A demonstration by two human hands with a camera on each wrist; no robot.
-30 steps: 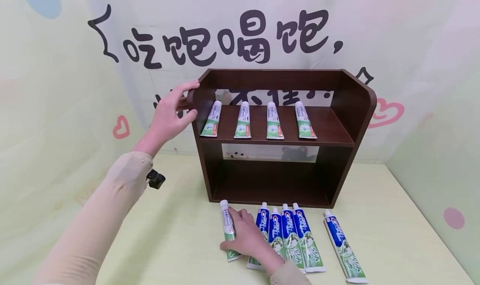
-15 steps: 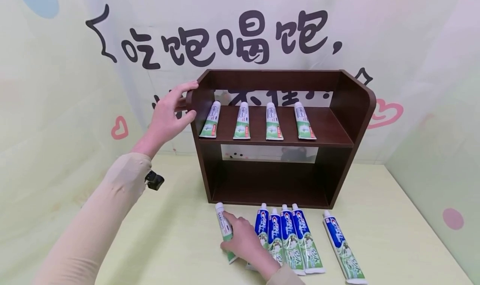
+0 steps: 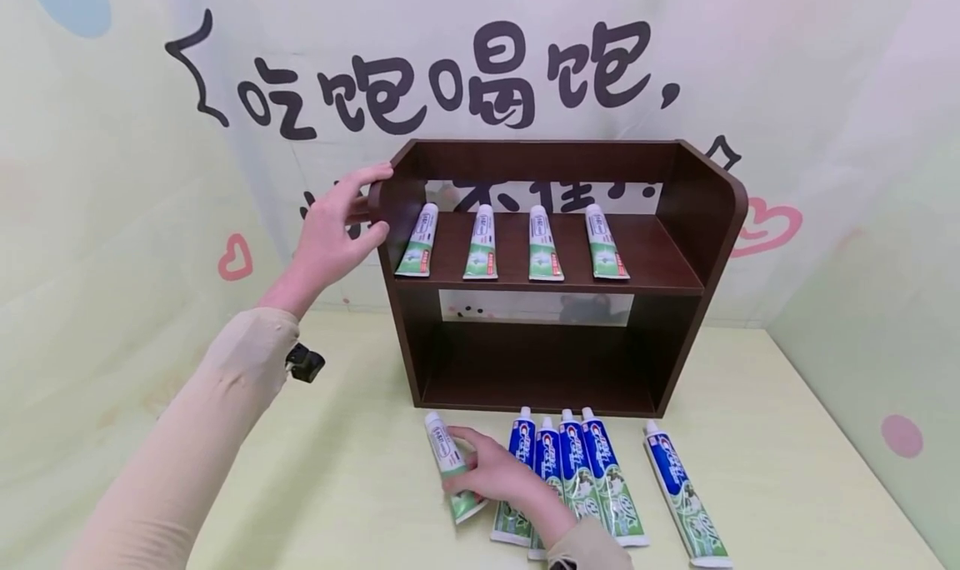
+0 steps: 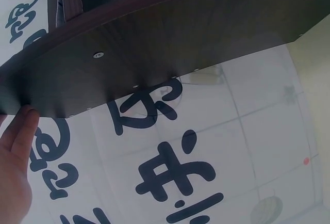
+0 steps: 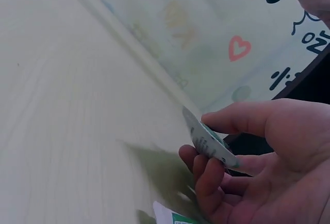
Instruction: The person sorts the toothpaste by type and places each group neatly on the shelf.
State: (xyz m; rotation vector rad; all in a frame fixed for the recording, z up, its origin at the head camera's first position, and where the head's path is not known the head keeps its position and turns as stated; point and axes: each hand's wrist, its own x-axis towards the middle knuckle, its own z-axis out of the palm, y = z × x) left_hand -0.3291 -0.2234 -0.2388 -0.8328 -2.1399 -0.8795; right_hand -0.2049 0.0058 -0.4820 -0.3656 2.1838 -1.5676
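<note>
My right hand (image 3: 495, 470) pinches a white-and-green toothpaste tube (image 3: 444, 453) between thumb and fingers, in front of the dark brown shelf (image 3: 570, 287). The tube leans with its cap toward the far left. In the right wrist view, the flat end of the toothpaste tube (image 5: 206, 142) shows between the fingers, with a shadow on the table below. My left hand (image 3: 330, 232) rests on the shelf's left side panel, its index fingertip at the upper edge and its thumb at the front edge. Its fingers (image 4: 23, 131) touch the panel's outer face in the left wrist view.
Several white-and-green tubes (image 3: 482, 245) lie spaced along the upper board, caps to the back. Several blue-and-green Crest tubes (image 3: 577, 470) lie side by side under and beside my right forearm. Another Crest tube (image 3: 686, 495) lies apart to the right. A printed backdrop stands behind.
The toothpaste tube in my right hand has shifted a little left and turned, its cap swinging left and toward me. My left hand stays on the shelf.
</note>
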